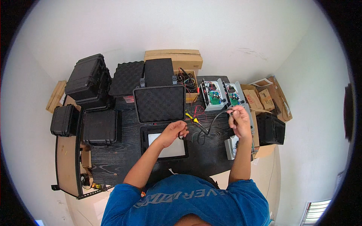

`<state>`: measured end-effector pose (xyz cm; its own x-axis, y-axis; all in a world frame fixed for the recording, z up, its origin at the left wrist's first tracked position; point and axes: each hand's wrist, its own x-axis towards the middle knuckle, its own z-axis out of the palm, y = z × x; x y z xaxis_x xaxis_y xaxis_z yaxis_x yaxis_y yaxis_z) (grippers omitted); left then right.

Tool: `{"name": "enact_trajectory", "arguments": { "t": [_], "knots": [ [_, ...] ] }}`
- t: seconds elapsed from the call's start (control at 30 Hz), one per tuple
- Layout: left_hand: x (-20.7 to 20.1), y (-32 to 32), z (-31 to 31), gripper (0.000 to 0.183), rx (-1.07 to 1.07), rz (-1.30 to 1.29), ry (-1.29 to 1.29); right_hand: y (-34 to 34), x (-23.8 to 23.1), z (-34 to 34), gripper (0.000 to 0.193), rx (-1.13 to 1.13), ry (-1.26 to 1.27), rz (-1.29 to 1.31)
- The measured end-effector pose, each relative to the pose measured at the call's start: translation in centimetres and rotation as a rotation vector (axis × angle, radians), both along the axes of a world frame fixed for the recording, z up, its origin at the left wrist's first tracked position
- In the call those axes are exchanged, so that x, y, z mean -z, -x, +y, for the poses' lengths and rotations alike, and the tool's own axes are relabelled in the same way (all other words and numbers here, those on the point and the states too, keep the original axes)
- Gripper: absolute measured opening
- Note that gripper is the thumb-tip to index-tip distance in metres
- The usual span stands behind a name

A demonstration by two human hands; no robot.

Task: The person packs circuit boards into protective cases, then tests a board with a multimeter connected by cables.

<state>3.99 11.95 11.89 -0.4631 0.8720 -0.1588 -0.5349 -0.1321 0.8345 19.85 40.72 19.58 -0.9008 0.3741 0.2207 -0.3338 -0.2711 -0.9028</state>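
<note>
Indoors, blk woodgrain table point(107, 160), white walls point(226, 37), R hand point(240, 122) pinching cable point(216, 119), L hand point(173, 133) curled, grip unclear

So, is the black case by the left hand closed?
No, the black case by the left hand stands open, with its lid raised and its inside exposed.

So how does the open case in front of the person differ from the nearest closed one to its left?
The open case has its lid raised, showing bumpy foam; the closed case is shut, its inside hidden. The open case shows a pale flat surface in its base; the closed case shows only its black shell. The left hand is over the open case in view; no hand is at the closed case. Both are black.
</note>
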Motion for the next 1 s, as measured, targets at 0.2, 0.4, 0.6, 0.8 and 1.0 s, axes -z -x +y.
{"name": "enact_trajectory", "arguments": {
  "t": [0.2,0.4,0.6,0.8,1.0],
  "knots": [
    [-2.1,1.1,-3.1,0.024,0.153,0.131,-0.149,0.2,-0.7,1.3,0.025,0.283,-0.413,-0.201],
    [-4.1,1.0,-4.8,0.062,-0.013,-0.153,-0.508,1.3,0.9,-2.3,0.02,0.046,-0.64,-0.342],
    [-4.6,1.4,-5.6,0.068,-0.126,0.332,-0.418,3.2,1.5,-7.7,0.016,-0.402,-0.599,-0.326],
    [-5.2,1.3,-7.1,0.06,-0.141,0.523,-0.172,3.9,-1.0,-9.7,0.018,-0.549,-0.729,-0.23],
    [-6.0,0.0,-7.6,0.071,-0.207,0.574,-0.067,4.5,-3.4,-9.9,0.019,-0.591,-0.823,-0.138]
  ]
}}
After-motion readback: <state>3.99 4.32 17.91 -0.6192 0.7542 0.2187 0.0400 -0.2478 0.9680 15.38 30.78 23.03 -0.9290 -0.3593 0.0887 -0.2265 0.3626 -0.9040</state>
